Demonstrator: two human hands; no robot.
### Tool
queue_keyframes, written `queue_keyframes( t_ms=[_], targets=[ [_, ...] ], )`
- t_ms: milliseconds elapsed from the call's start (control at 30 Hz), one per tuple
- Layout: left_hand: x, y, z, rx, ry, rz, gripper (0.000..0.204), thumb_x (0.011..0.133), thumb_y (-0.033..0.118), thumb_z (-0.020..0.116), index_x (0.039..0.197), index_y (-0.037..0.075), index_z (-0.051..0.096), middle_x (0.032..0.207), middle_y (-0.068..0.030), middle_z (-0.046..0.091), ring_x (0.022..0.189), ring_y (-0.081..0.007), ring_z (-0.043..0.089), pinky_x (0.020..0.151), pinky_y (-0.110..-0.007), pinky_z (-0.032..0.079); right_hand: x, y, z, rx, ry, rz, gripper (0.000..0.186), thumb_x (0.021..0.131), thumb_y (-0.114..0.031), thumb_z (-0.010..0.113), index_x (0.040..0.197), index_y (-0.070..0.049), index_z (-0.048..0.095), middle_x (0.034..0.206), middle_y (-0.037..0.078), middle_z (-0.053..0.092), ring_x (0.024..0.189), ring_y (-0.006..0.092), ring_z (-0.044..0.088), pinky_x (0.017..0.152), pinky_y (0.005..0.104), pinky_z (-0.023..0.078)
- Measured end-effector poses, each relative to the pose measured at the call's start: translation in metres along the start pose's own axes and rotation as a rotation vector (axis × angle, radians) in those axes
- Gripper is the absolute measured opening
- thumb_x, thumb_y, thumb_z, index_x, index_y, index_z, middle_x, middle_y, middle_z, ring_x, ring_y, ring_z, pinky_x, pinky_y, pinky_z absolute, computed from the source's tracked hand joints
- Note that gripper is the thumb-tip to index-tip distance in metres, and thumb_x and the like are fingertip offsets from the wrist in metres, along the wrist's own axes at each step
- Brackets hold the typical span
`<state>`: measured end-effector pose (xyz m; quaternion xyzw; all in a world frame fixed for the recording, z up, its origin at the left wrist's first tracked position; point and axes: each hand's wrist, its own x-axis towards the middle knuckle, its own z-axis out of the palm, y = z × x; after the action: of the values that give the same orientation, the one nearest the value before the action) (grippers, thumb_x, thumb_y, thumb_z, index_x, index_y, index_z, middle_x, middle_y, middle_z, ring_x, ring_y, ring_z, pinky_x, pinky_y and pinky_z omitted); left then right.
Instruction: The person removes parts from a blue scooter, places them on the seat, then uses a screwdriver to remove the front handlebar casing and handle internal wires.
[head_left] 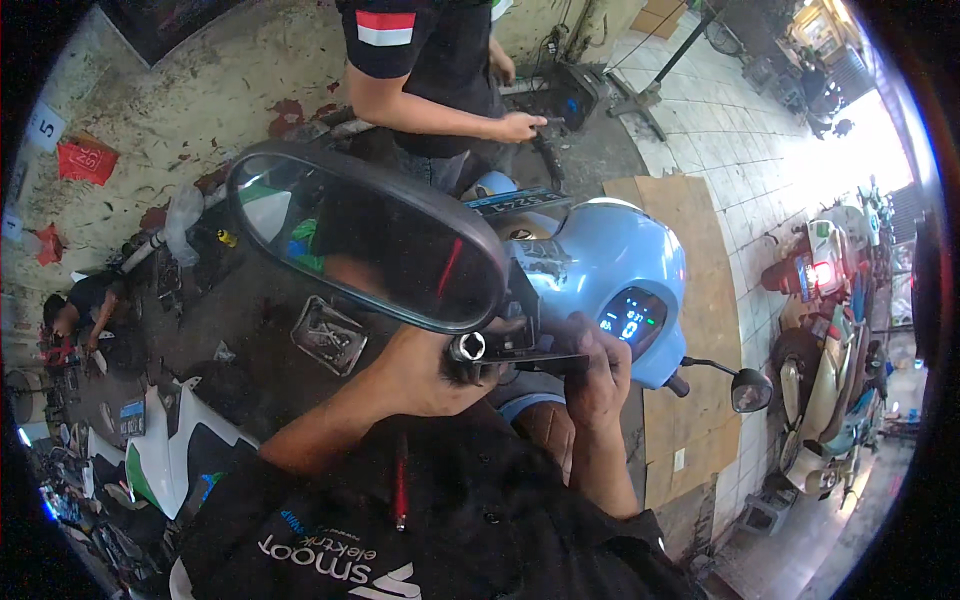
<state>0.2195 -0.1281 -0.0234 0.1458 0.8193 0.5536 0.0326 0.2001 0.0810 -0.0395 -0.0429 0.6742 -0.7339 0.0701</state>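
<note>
My left hand [425, 375] is closed around a socket tool with a chrome end [470, 347], just below the large black mirror [365, 240]. My right hand [598, 380] grips the right end of a flat black bracket [540, 362], which reaches across to the socket. Behind them is the light-blue scooter's front [630, 260], with a lit display [628, 325] and a second mirror [750, 390] lower right. The left hand's fingertips are partly hidden by the metal parts.
A co-worker [420, 80] stands beyond the scooter; another person [85, 315] bends at far left. A metal tray [325, 335], white scooter [175, 450] and plastic bag [182, 225] are on the left. Parked scooters [820, 380] line the right beside cardboard [690, 460].
</note>
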Motion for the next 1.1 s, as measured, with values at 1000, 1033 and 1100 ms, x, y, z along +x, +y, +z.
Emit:
queue_keyframes(
  t_ms=[1000,1033,1100],
  targets=[
    [-0.018,-0.02,-0.001,-0.057,0.107,-0.005,0.041,0.07,0.009,0.074,0.108,0.0,0.063,0.096,-0.0098,0.066,0.09,-0.0132,0.062,0.079,-0.029,0.049,-0.027,0.008,0.03,-0.182,0.028,-0.081,0.018,0.074,-0.01,0.077,0.074,0.001,0.063,0.07,-0.001,0.057,0.067,0.0057,0.049,0.058,0.0237,0.041],
    [-0.023,-0.017,-0.002,-0.069,0.134,-0.028,0.041,0.07,0.009,0.074,0.108,0.0,0.063,0.096,-0.0098,0.066,0.09,-0.0132,0.062,0.079,-0.029,0.049,-0.03,0.009,0.027,-0.201,-0.013,-0.048,0.018,0.075,-0.011,0.077,0.08,0.002,0.065,0.073,0.002,0.06,0.066,0.008,0.052,0.058,0.0252,0.042],
    [-0.032,-0.01,-0.003,-0.17,-0.029,-0.094,0.042,0.07,0.013,0.075,0.106,-0.004,0.061,0.094,-0.0102,0.064,0.088,-0.0151,0.061,0.079,-0.03,0.049,-0.035,0.018,0.024,-0.336,-0.03,-0.277,0.021,0.071,-0.01,0.078,0.083,0.002,0.067,0.076,0.006,0.062,0.064,0.0134,0.056,0.058,0.0276,0.044]
  ],
)
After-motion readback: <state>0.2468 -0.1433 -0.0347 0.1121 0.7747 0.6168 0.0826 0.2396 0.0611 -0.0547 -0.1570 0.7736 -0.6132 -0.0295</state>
